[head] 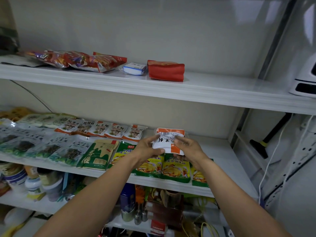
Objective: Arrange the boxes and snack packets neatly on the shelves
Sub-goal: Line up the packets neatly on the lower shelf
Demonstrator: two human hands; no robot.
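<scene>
The left hand (147,148) and the right hand (187,147) are both gripping one white-and-orange packet (168,142), fingers curled round its opposite edges, so neither hand is free. They are holding it just above the right part of the middle shelf (220,149), printed face up and seemingly upside down to the viewer. It is probably being turned or squared up so that it lines up with the row of matching mushroom packets (102,130) lying at the back of that shelf, whose right end is just beside it. In front, green-and-yellow seasoning packets (176,168) are lying overlapped along the shelf edge, partly under the forearms. The top shelf (222,89) is carrying red snack bags (82,60), a small blue-and-white pack (135,68) and a red pouch (165,71) – loosely spaced. The shelf below is holding jars (34,182); their contents are not clear.
</scene>
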